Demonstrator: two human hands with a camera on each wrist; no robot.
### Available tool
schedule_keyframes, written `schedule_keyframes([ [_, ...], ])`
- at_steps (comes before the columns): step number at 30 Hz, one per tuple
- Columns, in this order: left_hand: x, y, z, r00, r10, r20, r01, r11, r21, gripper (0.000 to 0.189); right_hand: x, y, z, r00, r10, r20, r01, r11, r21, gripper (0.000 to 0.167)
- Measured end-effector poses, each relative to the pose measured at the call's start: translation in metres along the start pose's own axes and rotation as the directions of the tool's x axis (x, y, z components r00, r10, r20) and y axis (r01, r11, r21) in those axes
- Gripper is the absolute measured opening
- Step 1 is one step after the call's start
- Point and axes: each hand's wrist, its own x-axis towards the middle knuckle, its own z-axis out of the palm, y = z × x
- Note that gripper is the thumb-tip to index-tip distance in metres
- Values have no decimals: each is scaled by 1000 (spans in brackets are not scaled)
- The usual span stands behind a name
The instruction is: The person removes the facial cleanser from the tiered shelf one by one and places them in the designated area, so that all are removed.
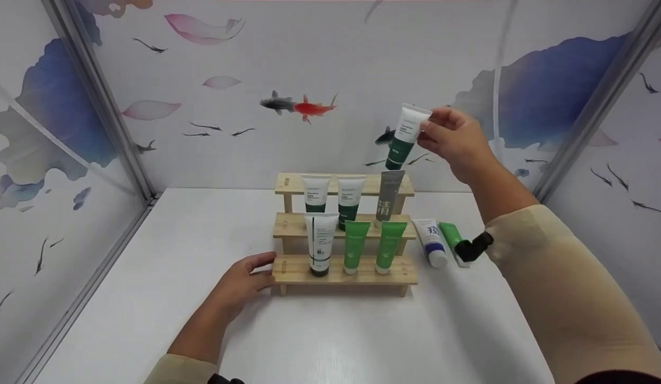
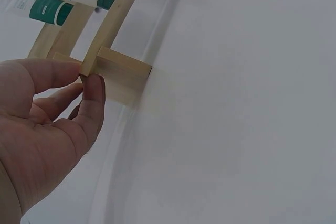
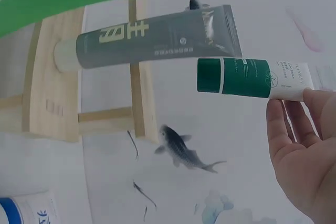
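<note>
My right hand (image 1: pixel 456 141) pinches a white and dark green tube (image 1: pixel 408 133) by its flat white end, cap downward, over the right end of the rack's top tier. In the right wrist view that tube's green cap end is close to the grey tube (image 3: pixel 157 38). My left hand (image 1: pixel 240 282) grips the left end of the lowest tier of the wooden rack (image 1: pixel 293 274), thumb and fingers around its corner. On the middle tier stand two white and green tubes (image 1: pixel 349 194) and the grey one. A white tube (image 1: pixel 321 240) and two green tubes (image 1: pixel 356 245) stand on the lowest tier.
Right of the rack, a white tube with a blue band (image 1: pixel 432 242) and a green tube (image 1: pixel 452 234) lie on the white table (image 1: pixel 176 256). Panels painted with fish and petals (image 1: pixel 218 144) enclose the back and sides.
</note>
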Motion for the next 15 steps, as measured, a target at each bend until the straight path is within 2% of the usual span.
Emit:
schedule_keyframes([
  [6, 0, -1, 1, 1000, -12, -5, 12, 1000, 8, 57, -13, 16, -34, 999, 20, -43, -17, 998, 54, 40],
  [15, 0, -1, 0, 1000, -16, 0, 16, 1000, -13, 59, -31, 45, -79, 996, 48, -80, -47, 999, 19, 47],
])
